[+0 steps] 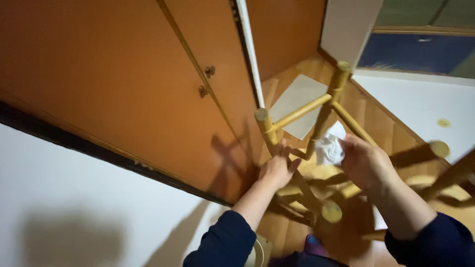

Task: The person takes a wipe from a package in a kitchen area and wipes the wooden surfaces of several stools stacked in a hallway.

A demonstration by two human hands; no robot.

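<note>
Above the wooden floor [381,123], the left hand [277,168] grips a stool leg [267,129]; the right hand [363,160], fingers clamped on a white cloth [330,146], should rub the rung [302,112] firmly

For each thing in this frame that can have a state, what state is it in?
Wooden stool: upturned, legs pointing up.
White cloth: crumpled, pressed against a stool leg.
Left hand: gripping a stool leg.
Right hand: closed on the white cloth.
Cupboard doors: shut.
White sheet: lying flat on the wooden floor.
</note>
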